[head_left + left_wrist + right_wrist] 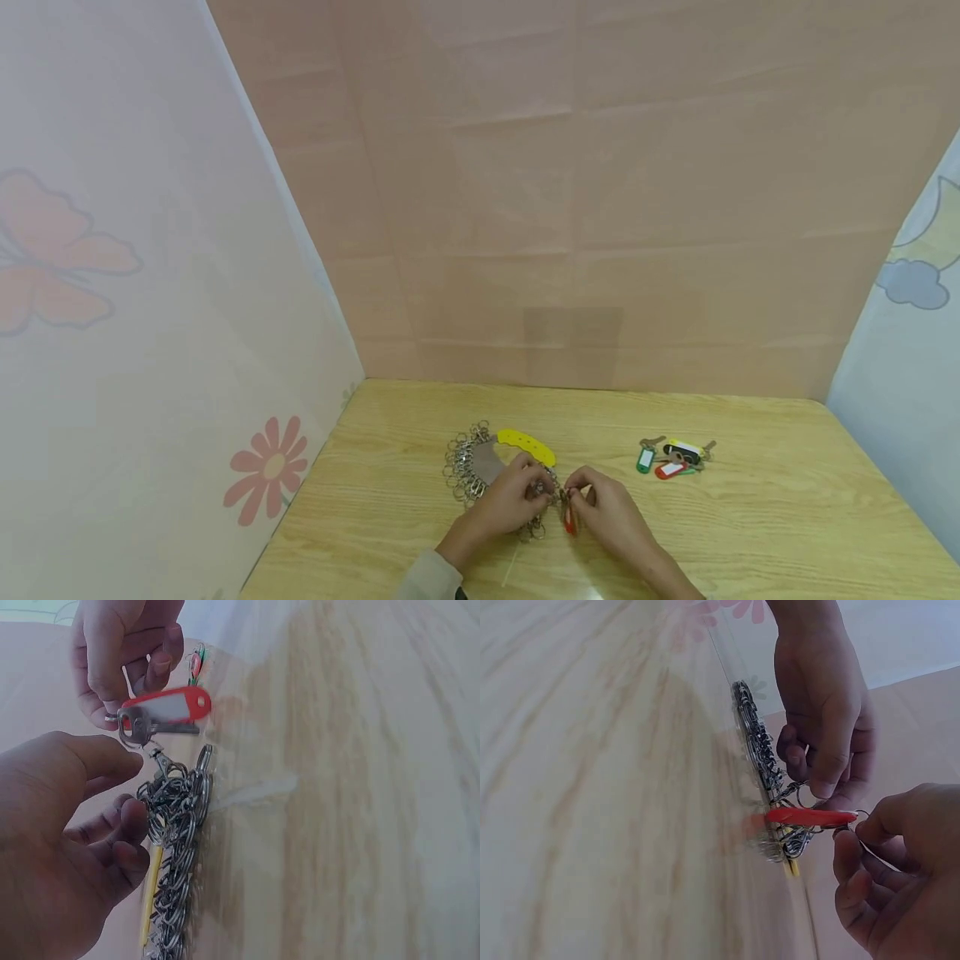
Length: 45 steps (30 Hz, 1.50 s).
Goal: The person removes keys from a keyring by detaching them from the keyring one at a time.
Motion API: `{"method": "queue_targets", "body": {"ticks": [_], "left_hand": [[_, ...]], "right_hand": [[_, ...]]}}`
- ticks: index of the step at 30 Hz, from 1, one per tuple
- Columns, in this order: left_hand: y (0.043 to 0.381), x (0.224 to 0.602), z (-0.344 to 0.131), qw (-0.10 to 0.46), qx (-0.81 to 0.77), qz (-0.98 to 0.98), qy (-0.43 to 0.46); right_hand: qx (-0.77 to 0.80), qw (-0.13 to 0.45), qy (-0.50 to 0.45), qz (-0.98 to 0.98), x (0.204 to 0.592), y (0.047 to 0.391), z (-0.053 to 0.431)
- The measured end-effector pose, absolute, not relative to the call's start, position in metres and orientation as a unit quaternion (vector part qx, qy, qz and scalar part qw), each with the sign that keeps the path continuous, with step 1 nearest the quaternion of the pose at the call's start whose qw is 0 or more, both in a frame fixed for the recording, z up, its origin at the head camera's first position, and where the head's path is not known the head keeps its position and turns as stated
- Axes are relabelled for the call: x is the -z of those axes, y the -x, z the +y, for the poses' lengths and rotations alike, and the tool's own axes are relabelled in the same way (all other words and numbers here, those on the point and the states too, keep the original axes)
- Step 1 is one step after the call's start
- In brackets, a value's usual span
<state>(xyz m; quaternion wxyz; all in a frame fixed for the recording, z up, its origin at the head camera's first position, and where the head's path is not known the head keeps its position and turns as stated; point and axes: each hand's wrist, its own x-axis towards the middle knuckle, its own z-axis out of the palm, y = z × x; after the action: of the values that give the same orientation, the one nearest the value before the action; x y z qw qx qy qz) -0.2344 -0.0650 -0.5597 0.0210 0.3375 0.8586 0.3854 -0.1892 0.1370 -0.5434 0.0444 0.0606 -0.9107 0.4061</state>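
Note:
A ring-shaped key holder (489, 461) with a yellow grip (527, 446) lies on the table, several metal clips and split rings (176, 862) hanging round its edge. My left hand (516, 497) pinches one of its metal rings (804, 793) between thumb and fingers. On the right, my right hand (606, 510) pinches the small ring of a red key tag (180, 705) with a white label. A metal key (137, 727) hangs beside that tag. Tag and key are close to the snap hook (157, 756) at the holder's near end.
To the right on the wooden table (780, 500) lies a small pile of keys with a green tag (645, 460), another red tag (671, 471) and a black-and-yellow tag (684, 451). Walls with cloth or paper covering (465, 208) enclose the back and sides.

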Motion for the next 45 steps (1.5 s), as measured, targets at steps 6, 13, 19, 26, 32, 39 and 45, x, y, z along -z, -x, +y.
{"method": "queue_targets", "body": {"ticks": [6,13,19,26,32,39,45], "left_hand": [[0.232,0.557,-0.06,0.012,-0.388,0.858,-0.336],[0.23,0.555,-0.054,0.024,-0.406,0.852,-0.328],[0.231,0.558,-0.052,0.043,-0.435,0.843,-0.314],[0.234,0.563,-0.051,0.06,-0.454,0.834,-0.306],[0.231,0.561,-0.051,0.075,-0.46,0.832,-0.299],[0.23,0.56,-0.05,0.087,-0.469,0.829,-0.292],[0.23,0.56,-0.049,0.087,-0.462,0.834,-0.291]], "right_hand": [[-0.422,0.047,-0.066,-0.903,0.544,0.191,0.138],[-0.433,0.048,-0.073,-0.897,0.544,0.19,0.138],[-0.449,0.027,-0.085,-0.889,0.544,0.19,0.14],[-0.458,0.017,-0.108,-0.882,0.545,0.191,0.141],[-0.454,0.01,-0.132,-0.881,0.546,0.191,0.14],[-0.454,0.0,-0.122,-0.882,0.548,0.192,0.136],[-0.392,0.013,-0.118,-0.912,0.551,0.192,0.13]]}}
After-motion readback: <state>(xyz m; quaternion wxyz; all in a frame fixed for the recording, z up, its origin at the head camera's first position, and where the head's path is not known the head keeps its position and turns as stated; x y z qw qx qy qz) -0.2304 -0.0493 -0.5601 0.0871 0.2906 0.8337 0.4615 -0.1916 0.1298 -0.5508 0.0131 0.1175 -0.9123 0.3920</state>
